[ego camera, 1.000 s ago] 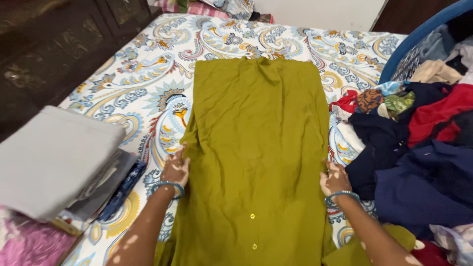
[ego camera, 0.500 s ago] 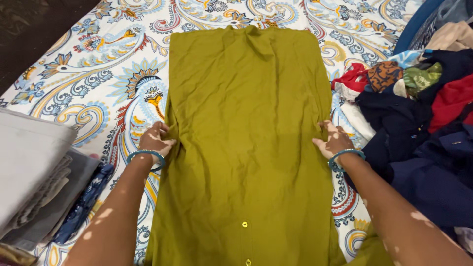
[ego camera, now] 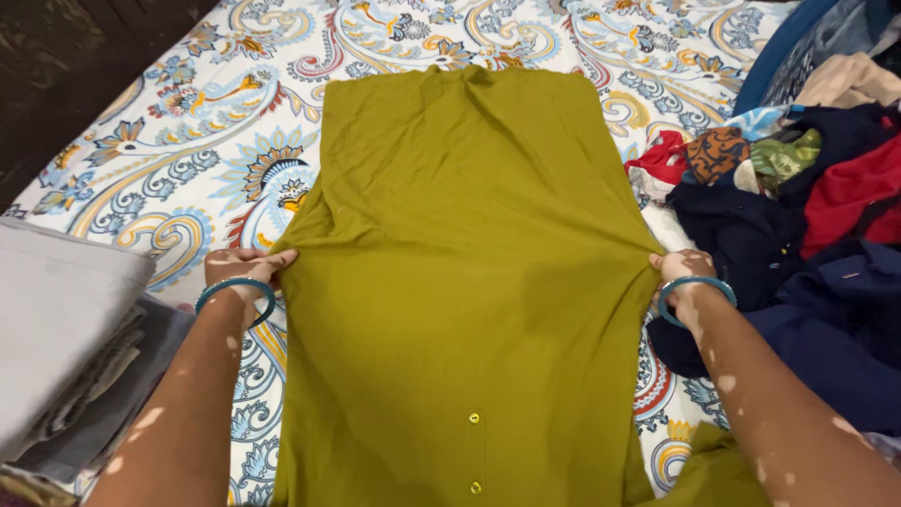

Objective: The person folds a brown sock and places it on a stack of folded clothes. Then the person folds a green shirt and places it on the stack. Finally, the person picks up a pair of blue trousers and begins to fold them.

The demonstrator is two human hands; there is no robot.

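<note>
Head view showed an olive-green buttoned cloth garment point(ego camera: 469, 282) spread flat down the middle of the paisley-patterned bedsheet point(ego camera: 188, 141). The left hand point(ego camera: 246, 265) pinched the garment's left edge, and the right hand point(ego camera: 678, 267) pinched its right edge, stretching the fabric taut between them. A stack of folded grey cloth point(ego camera: 56, 319) lay at the bed's left edge, a heap of dark and red clothes point(ego camera: 807, 225) at the right edge.

Both arms reach forward, left hand point(ego camera: 246, 265) and right hand point(ego camera: 678, 267) closed, spread apart.
</note>
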